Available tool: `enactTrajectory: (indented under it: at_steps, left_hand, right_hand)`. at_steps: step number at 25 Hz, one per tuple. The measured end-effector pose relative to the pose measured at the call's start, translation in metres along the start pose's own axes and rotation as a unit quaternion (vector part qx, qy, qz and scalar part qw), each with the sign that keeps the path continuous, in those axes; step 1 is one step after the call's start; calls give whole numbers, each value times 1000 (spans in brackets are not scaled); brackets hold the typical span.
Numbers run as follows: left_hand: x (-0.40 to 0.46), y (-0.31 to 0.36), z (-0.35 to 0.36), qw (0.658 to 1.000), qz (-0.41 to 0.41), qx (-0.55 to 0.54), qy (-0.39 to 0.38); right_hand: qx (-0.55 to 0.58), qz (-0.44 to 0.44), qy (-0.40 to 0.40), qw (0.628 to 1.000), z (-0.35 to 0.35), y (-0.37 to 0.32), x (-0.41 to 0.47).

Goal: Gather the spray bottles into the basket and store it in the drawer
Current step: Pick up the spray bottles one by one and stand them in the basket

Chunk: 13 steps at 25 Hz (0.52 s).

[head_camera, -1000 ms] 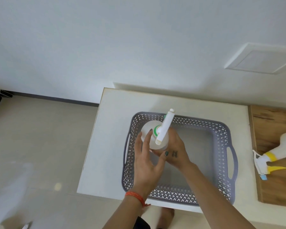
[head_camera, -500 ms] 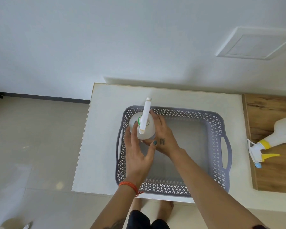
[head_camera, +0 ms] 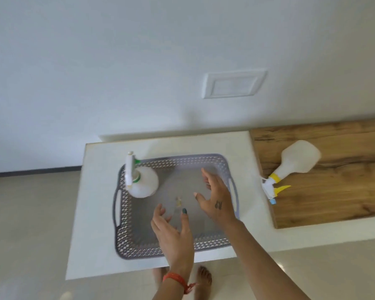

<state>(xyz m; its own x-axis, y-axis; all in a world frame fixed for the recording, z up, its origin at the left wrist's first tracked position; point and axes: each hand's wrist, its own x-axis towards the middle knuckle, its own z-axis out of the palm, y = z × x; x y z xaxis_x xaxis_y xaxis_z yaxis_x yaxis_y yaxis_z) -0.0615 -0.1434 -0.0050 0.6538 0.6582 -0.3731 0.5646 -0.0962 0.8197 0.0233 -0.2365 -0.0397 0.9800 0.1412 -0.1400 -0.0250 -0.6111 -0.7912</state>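
A grey perforated basket (head_camera: 223, 161) sits on the white tabletop. A white spray bottle with a green collar (head_camera: 142, 181) stands upright in the basket's far left corner. A second white spray bottle with a yellow trigger (head_camera: 294, 164) lies on its side on the wooden surface to the right. My left hand (head_camera: 172, 231) hovers open over the basket's near middle. My right hand (head_camera: 217, 197) is open over the basket's right half. Neither hand touches a bottle.
The white table (head_camera: 95, 213) ends at the left and near edges, with tiled floor (head_camera: 30, 224) beyond. A wooden countertop (head_camera: 333, 191) adjoins on the right. A white wall with a panel (head_camera: 234, 84) stands behind. Bare feet (head_camera: 202, 278) show below the table edge.
Both hands let go of the green-collared bottle, which now stands in the basket's far left corner. The hands have drawn back and to the right, fingers spread.
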Motion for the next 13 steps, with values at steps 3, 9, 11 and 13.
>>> enactTrajectory:
  at_steps: [3,9,11,13]
  left_hand:
    - [-36,32,48,997,3,-39,-68]
    - [-92,85,160,952,-147,-138,-231]
    - [-97,95,199,904,-265,-180,-283]
    - [-96,106,235,847,-357,-238,-313]
  right_hand:
    - [12,20,61,998,-64,13,-12]
    - [-51,36,193,979,-181,66,8]
    - [-84,59,208,973,-210,88,30]
    - [-134,84,204,966,-231,111,56]
